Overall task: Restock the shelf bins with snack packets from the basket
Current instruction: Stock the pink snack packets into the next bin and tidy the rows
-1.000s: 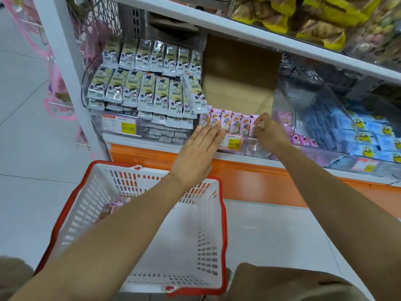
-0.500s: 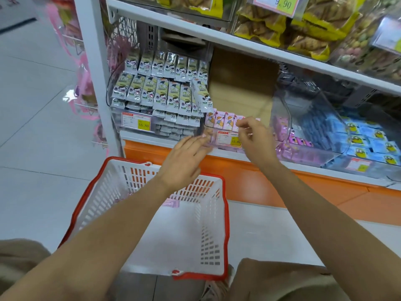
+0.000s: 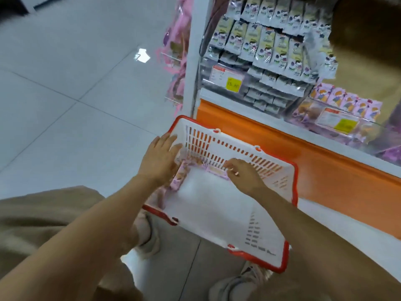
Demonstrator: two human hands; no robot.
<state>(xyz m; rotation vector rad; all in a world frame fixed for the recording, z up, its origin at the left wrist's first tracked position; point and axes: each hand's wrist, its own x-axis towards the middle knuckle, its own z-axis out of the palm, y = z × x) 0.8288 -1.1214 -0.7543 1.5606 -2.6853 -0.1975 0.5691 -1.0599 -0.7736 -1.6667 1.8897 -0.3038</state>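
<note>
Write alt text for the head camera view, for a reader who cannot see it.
A left hand and a right hand are inside a white, red-rimmed basket, at the few pink snack packets in one corner. Behind it, a shelf holds a clear bin of similar pink packets beside grey-green packets.

**What the view leaves unclear**

The pink packets [image 3: 181,178] in the basket [image 3: 294,183] lie mostly under the left hand [image 3: 159,160] and right hand [image 3: 244,178], so their number and print cannot be made out. The left hand's fingertips, pointing toward one o'clock, are smeared by blur. Whether the right hand's bent fingers pinch a packet or only touch it cannot be told. At one o'clock a dark blurred shape [image 3: 368,29] covers the shelf's upper corner. At three o'clock the yellow price tag [image 3: 345,125] is unreadable, and its clear bin [image 3: 308,121] runs off the right edge.
</note>
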